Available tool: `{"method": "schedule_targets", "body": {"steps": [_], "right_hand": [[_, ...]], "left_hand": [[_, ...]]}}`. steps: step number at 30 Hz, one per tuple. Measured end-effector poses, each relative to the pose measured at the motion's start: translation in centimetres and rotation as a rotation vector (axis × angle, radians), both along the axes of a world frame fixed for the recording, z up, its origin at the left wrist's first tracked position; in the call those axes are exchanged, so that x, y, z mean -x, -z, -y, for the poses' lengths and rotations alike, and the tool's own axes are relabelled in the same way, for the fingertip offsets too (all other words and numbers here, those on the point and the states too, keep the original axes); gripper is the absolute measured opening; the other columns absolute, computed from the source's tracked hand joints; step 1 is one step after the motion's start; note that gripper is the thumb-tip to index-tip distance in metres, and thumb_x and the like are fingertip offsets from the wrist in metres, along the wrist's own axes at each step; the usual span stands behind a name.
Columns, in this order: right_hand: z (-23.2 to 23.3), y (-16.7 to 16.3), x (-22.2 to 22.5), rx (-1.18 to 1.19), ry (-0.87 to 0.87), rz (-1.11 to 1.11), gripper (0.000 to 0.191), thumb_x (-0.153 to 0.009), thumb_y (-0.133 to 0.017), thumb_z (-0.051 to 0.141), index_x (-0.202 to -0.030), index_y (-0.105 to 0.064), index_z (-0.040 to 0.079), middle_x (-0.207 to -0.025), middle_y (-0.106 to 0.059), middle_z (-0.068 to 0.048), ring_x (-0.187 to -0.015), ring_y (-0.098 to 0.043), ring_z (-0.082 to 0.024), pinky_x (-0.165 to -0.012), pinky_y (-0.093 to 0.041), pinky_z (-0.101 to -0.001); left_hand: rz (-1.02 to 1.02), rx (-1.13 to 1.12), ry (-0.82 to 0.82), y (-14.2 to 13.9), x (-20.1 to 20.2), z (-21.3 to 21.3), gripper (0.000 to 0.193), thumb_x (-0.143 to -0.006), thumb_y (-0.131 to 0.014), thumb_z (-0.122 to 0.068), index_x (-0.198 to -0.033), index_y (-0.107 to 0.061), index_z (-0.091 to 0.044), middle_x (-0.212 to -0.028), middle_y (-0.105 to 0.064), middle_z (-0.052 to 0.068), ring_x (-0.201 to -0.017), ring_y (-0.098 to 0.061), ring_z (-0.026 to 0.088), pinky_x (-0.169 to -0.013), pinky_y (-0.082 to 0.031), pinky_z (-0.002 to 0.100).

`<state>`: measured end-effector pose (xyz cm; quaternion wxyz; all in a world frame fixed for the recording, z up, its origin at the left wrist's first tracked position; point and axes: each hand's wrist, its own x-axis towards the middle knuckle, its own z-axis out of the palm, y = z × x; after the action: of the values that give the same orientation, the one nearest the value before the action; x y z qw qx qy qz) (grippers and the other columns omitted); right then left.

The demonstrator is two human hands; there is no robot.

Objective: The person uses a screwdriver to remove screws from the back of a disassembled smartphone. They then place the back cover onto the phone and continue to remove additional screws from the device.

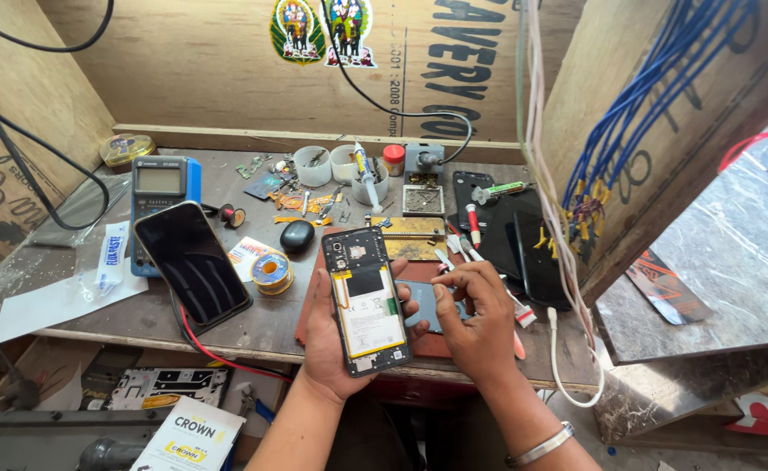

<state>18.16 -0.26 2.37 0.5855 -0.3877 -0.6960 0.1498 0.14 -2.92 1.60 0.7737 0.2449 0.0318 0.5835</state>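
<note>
My left hand (324,340) holds an opened phone (365,298) upright over the desk's front edge, its back cover off so the white battery and black board show. My right hand (474,312) is just right of the phone, fingers curled and pinched together, thumb near the phone's right side; I cannot tell if it grips a small tool or part. A white-and-orange tool (520,312) lies under that hand. A silver bracelet sits on my right wrist.
A black phone (193,262) leans on a blue multimeter (161,190) at left, beside a solder spool (272,270). Small cups (314,166), a syringe, screws and phone parts crowd the back. Dark phones (523,240) lie at right by hanging blue wires (628,113).
</note>
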Motion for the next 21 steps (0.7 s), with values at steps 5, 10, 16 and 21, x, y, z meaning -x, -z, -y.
{"method": "schedule_targets", "body": {"steps": [5, 10, 16, 21], "right_hand": [[0.16, 0.12, -0.05, 0.002, -0.009, -0.026, 0.004, -0.091, -0.069, 0.009, -0.093, -0.07, 0.005, -0.094, -0.065, -0.002, -0.069, -0.057, -0.009, -0.058, -0.045, -0.0247], [0.1, 0.01, -0.06, -0.02, -0.025, -0.007, 0.005, -0.091, -0.069, 0.008, -0.094, -0.07, 0.004, -0.095, -0.065, -0.003, -0.07, -0.056, -0.01, -0.06, -0.046, -0.0247], [0.13, -0.09, -0.16, -0.034, -0.048, -0.015, 0.005, -0.091, -0.07, 0.007, -0.095, -0.07, 0.004, -0.096, -0.064, -0.004, -0.071, -0.057, -0.011, -0.062, -0.048, -0.0256], [0.59, 0.08, -0.4, -0.05, -0.056, -0.004, 0.01, -0.087, -0.076, 0.007, -0.098, -0.075, 0.006, -0.094, -0.066, -0.003, -0.071, -0.058, -0.012, -0.059, -0.045, -0.0258]], "left_hand": [[0.006, -0.029, 0.011, -0.19, -0.07, 0.14, 0.096, -0.096, -0.042, -0.074, -0.15, -0.044, 0.006, -0.111, -0.067, 0.017, -0.106, -0.067, 0.03, -0.098, -0.054, 0.053], [-0.018, -0.005, -0.041, -0.27, -0.05, 0.51, 0.095, -0.098, -0.043, -0.073, -0.15, -0.044, 0.007, -0.109, -0.068, 0.017, -0.104, -0.068, 0.03, -0.096, -0.055, 0.053], [-0.014, 0.009, -0.017, -0.48, 0.03, 0.42, 0.094, -0.098, -0.043, -0.073, -0.151, -0.044, 0.005, -0.109, -0.068, 0.016, -0.104, -0.068, 0.029, -0.097, -0.055, 0.051], [0.019, 0.05, -0.036, -0.33, -0.01, 0.32, 0.094, -0.096, -0.042, -0.074, -0.151, -0.045, 0.003, -0.106, -0.068, 0.015, -0.102, -0.067, 0.028, -0.096, -0.055, 0.05]]}}
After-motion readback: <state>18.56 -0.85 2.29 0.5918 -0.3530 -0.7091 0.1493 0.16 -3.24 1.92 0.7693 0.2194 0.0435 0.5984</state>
